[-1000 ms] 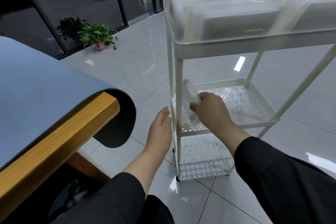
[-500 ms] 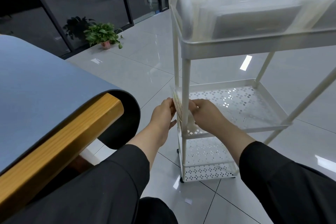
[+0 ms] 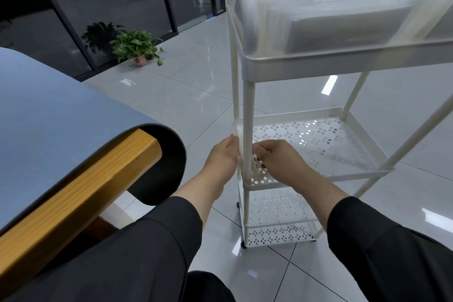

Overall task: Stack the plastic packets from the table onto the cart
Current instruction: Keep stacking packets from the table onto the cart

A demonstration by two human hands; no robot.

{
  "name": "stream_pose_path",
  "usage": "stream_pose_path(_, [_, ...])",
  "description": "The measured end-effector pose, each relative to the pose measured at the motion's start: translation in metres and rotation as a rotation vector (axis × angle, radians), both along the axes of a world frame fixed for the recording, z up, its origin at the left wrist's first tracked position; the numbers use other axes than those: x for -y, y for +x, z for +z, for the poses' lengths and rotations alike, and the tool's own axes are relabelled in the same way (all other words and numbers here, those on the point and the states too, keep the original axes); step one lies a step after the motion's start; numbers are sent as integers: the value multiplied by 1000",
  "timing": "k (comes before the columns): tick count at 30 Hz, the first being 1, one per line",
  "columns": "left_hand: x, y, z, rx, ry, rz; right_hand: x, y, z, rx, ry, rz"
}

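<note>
A white three-tier cart (image 3: 304,66) stands on the tiled floor in front of me. Its top tray holds a stack of clear plastic packets (image 3: 343,22). At the near left corner of the perforated middle shelf (image 3: 318,140), a thin clear plastic packet (image 3: 239,140) stands on edge beside the cart's post. My left hand (image 3: 221,157) presses against its outer side. My right hand (image 3: 277,160) grips its lower part from inside the shelf, fingers curled. The packet is see-through and partly hidden by the post.
A table (image 3: 81,179) with a blue mat and a wooden edge is close on my left. A potted plant (image 3: 137,49) sits by dark glass doors at the back. The cart's bottom shelf (image 3: 277,233) is low near the floor.
My left hand came up from beside the cart to meet the packet. My right hand has brought the packet from inside the shelf to the corner post, where it now stands upright.
</note>
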State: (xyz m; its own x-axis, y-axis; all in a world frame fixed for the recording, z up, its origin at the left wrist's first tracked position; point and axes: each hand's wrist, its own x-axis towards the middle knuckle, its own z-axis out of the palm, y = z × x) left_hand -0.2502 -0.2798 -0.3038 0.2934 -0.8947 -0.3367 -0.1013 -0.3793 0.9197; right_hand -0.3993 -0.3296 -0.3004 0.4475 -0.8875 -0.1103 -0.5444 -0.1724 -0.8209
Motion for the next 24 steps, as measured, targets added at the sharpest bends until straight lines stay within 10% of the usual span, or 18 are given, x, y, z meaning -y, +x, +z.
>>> stream_pose_path(24, [-48, -9, 47, 216, -147, 145, -25, -23, 36, -32, -311, -135])
